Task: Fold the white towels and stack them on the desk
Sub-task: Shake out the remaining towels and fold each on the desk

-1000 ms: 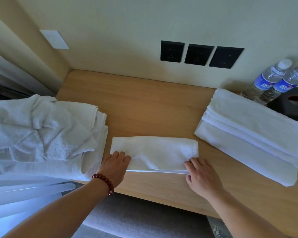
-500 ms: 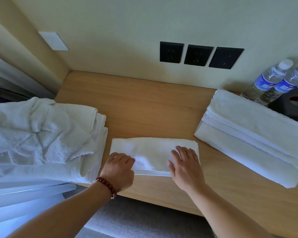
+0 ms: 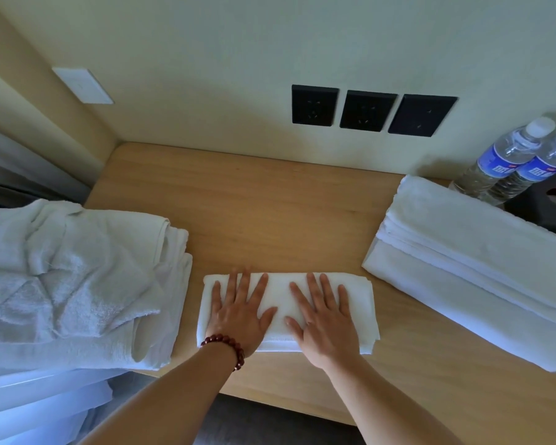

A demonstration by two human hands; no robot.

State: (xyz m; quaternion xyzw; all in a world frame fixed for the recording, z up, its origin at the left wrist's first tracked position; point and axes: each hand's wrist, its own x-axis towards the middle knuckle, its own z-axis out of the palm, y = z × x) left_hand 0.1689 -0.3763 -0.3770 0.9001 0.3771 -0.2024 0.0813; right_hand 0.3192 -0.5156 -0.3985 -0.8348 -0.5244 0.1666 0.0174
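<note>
Folded towel (image 3: 286,293) at desk (image 3: 270,213) front edge; towel pile (image 3: 77,284) left of it, stack (image 3: 469,271) right, bottles (image 3: 507,162) behind stack.

Both bare forearms reach forward from the lower edge, the left hand (image 3: 238,311) and right hand (image 3: 323,316) lying palm down side by side, fingers straight and spread, thumbs angled toward each other, with a dark red bead bracelet (image 3: 227,345) round the left wrist.
</note>
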